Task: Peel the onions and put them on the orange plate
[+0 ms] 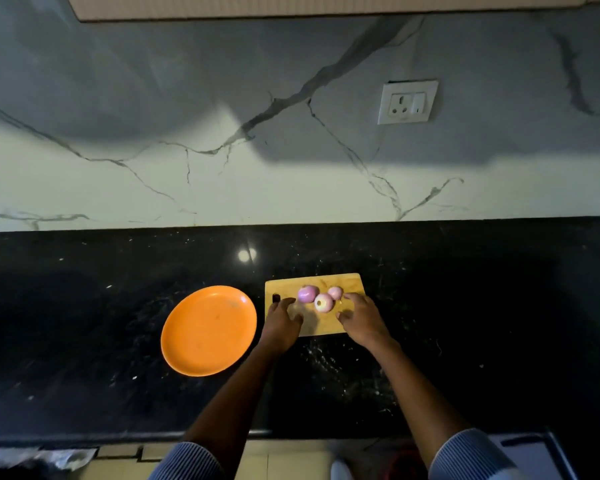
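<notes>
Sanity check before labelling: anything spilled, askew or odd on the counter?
Nothing stands out. Three onions sit together on the cutting board, the orange plate lies flat and bare beside it, and the left hand and right hand hover open near the onions.

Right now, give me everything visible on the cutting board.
The cutting board is a pale wooden rectangle with a dark handle slot near its left edge, lying flat on the black countertop, right of the orange plate. Three onions sit clustered on its far half. The left hand and right hand are over its near part, fingers spread toward the onions; contact unclear.
</notes>
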`<state>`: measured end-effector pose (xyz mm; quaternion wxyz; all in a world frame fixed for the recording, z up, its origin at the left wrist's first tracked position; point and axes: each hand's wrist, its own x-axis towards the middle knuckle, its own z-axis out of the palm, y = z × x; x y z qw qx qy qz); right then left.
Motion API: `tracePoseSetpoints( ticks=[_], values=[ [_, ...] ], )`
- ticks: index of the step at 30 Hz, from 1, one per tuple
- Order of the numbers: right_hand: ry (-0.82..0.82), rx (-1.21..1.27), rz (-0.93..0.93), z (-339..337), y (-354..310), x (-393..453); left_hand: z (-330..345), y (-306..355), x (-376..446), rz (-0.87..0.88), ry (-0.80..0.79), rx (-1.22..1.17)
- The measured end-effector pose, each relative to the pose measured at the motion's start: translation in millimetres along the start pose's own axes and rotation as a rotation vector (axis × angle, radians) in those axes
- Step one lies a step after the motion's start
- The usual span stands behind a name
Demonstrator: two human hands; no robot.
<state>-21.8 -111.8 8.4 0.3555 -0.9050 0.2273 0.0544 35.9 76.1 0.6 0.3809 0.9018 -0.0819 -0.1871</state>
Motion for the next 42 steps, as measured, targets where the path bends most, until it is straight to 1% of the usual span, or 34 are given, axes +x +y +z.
tracePoseSetpoints(
  ticks=[4, 9, 15, 20, 29, 34, 38, 42],
  values=[
    [0.0, -0.05, 0.091, 2.5, 15.2, 23.3, 7.6, -2.2, 18.3, -0.052, 0.059, -0.044],
    [-0.004, -0.149, 0.18, 7.2, 27.8, 43.0, 12.4, -13.6, 31.0, -0.086, 0.114, -0.039],
    [0.029, -0.195, 0.157, 11.9, 31.2, 48.3, 19.1, -19.5, 34.3, -0.11, 0.108, -0.036],
    [0.037, -0.2, 0.157, 11.5, 34.1, 38.3, 19.0, -24.2, 28.4, -0.115, 0.1, -0.081],
    [0.036, -0.193, 0.171, 13.6, 51.6, -4.8, 30.0, -27.7, -14.1, -0.117, 0.097, -0.134],
    [0.005, -0.195, 0.175, 13.7, 56.2, -21.9, 30.2, -30.9, -34.8, -0.111, 0.052, -0.149],
    [-0.031, -0.199, 0.13, 7.7, 57.0, -29.0, 22.4, -30.3, -38.6, -0.101, 0.032, -0.145],
    [0.04, -0.222, 0.072, -0.8, 45.9, -30.9, 18.1, -26.1, -37.5, -0.063, 0.08, -0.102]
  ],
)
